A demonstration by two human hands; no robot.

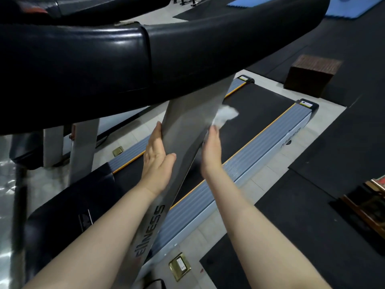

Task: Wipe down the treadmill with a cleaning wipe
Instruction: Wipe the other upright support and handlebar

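Note:
The treadmill fills the view: a black handrail (187,49) across the top, a slanted silver upright post (185,126) with lettering, and the black belt (256,113) with grey side rails below. My left hand (157,161) lies on the post's left edge, thumb on its face and fingers behind it. My right hand (211,153) presses a white cleaning wipe (224,115) against the post's right edge; the wipe sticks out above my fingertips. The fingers of both hands are partly hidden behind the post.
A brown wooden box (310,77) stands on the black floor mat beyond the treadmill. Blue foam mats (354,7) lie at the far right. Two brass floor sockets (180,266) sit in the tiled floor. A wooden item (373,197) is at the right edge.

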